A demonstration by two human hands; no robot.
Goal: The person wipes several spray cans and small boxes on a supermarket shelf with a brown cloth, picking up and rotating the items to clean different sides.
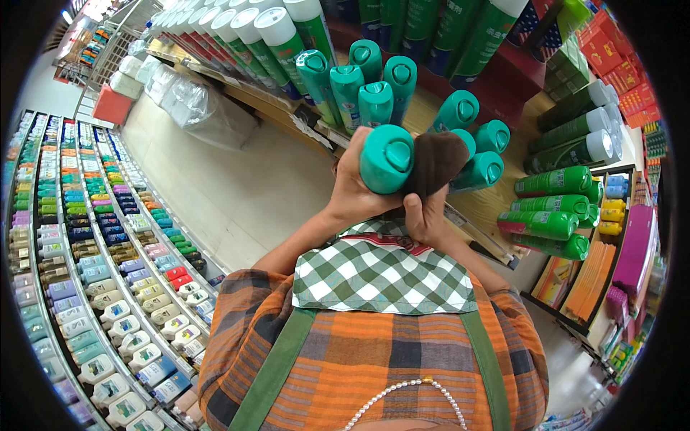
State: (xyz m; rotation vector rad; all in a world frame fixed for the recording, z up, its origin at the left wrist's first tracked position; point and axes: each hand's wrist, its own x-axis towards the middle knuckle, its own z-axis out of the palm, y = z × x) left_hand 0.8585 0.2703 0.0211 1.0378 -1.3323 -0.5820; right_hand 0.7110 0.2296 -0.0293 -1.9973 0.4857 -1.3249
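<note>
A spray can with a teal cap (387, 159) stands upright in my left hand (347, 186), whose fingers wrap around its side. My right hand (431, 213) grips a dark brown cloth (437, 161) just right of the can, with the thumb towards me. The cloth lies close against the can; whether it touches cannot be told. Beyond my hands, several teal-capped cans (375, 99) stand on a wooden shelf (474, 199), and another group of teal-capped cans (491, 136) stands to the right of the cloth.
Green cans with white caps (276, 32) line the shelf at the upper left. Green cans (555, 180) stand at the shelf's right end. Long shelves of bottles (116, 312) curve along the left. Plastic-wrapped goods (186, 99) sit on the aisle floor (242, 188).
</note>
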